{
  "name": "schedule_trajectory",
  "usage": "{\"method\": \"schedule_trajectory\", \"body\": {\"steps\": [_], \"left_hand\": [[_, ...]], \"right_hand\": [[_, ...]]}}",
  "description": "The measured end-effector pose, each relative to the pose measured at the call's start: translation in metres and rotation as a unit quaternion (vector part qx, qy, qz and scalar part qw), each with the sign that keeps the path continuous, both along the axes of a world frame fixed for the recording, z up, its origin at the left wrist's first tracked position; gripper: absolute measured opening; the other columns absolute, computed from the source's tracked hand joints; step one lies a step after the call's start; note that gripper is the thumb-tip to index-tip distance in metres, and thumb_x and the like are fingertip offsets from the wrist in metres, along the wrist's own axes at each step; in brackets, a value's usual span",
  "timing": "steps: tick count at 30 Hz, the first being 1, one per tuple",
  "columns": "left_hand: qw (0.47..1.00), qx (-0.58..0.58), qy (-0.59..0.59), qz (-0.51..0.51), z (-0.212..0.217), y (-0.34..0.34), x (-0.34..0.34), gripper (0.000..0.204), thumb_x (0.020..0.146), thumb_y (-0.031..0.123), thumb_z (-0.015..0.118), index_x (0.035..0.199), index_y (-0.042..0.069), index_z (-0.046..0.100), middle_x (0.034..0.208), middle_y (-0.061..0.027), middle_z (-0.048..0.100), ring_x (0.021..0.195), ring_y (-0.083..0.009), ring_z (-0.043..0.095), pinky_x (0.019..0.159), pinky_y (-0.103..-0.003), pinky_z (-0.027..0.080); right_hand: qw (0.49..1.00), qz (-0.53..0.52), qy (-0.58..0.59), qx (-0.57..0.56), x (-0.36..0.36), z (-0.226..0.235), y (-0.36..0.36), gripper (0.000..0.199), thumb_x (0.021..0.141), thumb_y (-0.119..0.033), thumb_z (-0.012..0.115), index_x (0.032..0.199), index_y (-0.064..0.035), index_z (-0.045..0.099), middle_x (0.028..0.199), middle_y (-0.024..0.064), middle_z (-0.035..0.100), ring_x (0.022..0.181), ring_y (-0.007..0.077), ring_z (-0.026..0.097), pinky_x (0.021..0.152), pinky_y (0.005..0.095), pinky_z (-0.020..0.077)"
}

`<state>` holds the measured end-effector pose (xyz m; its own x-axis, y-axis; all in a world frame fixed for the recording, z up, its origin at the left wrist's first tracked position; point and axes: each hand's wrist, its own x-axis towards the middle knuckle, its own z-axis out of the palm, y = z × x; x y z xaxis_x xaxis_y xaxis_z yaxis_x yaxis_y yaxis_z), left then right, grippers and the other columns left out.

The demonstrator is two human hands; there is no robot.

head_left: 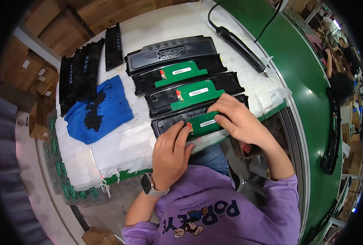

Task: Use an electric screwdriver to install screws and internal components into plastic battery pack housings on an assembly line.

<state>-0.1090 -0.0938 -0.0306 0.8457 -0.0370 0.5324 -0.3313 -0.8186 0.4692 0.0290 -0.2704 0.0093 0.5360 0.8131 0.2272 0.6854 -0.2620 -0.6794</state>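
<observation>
A black plastic casing [162, 126] lies nearest me on the padded table, with a green circuit board [206, 123] in it. The board carries a white label and a small red part at its left end. Beside that red part, the fingertips of my left hand [170, 153] press down, with the thumb at the casing's near edge. My right hand [236, 120] grips the board's right portion between thumb and fingers. Just beyond lie a second casing with its board [198, 93], a third board [181, 72] in its casing, and a black cover [171, 53] with buttons and a grille.
A blue cloth [118, 102] holds a pile of small black screws [94, 114]. Dark casing parts [79, 73] lie at the far left. A corded black electric screwdriver [240, 48] rests at the far right, near a green conveyor belt [295, 73]. Another person sits beyond the belt.
</observation>
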Motion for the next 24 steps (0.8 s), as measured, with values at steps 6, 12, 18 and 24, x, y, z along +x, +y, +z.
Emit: {"method": "schedule_trajectory", "body": {"steps": [6, 12, 18, 24], "left_hand": [[0.997, 0.076, -0.006, 0.029, -0.006, -0.002, 0.006, 0.040, 0.069, 0.000, 0.057, 0.109, 0.001, 0.058, 0.108, -0.0140, 0.056, 0.092, -0.0276, 0.057, 0.073, -0.035, 0.044], [0.996, 0.080, 0.003, 0.029, -0.006, -0.002, 0.011, 0.040, 0.066, -0.002, 0.055, 0.106, -0.001, 0.061, 0.100, -0.0118, 0.060, 0.090, -0.0258, 0.058, 0.071, -0.033, 0.044], [0.997, 0.067, 0.019, 0.020, -0.001, 0.001, 0.010, 0.042, 0.065, 0.001, 0.056, 0.107, -0.001, 0.059, 0.101, -0.0115, 0.058, 0.090, -0.0267, 0.057, 0.072, -0.035, 0.043], [0.999, 0.006, 0.047, -0.004, 0.026, 0.024, 0.011, 0.030, 0.073, 0.002, 0.062, 0.102, -0.001, 0.060, 0.098, -0.0135, 0.059, 0.088, -0.0308, 0.057, 0.074, -0.037, 0.045]], "right_hand": [[0.991, -0.049, -0.084, -0.087, -0.006, 0.002, -0.002, 0.027, 0.070, -0.004, 0.061, 0.097, -0.0013, 0.058, 0.091, 0.0123, 0.051, 0.087, 0.0287, 0.048, 0.074, 0.0366, 0.0418], [0.980, -0.114, -0.165, -0.002, -0.006, -0.005, -0.013, 0.034, 0.060, -0.006, 0.070, 0.093, -0.0041, 0.062, 0.098, 0.0133, 0.049, 0.095, 0.0305, 0.050, 0.080, 0.0369, 0.0432], [0.983, -0.031, -0.178, 0.020, -0.005, -0.017, -0.018, 0.036, 0.054, -0.015, 0.075, 0.086, -0.0070, 0.063, 0.097, 0.0121, 0.052, 0.094, 0.0315, 0.054, 0.076, 0.0393, 0.0460], [0.980, -0.016, -0.192, 0.045, -0.006, -0.015, -0.007, 0.035, 0.051, -0.012, 0.074, 0.082, -0.0051, 0.060, 0.095, 0.0128, 0.052, 0.088, 0.0333, 0.055, 0.071, 0.0401, 0.0471]]}}
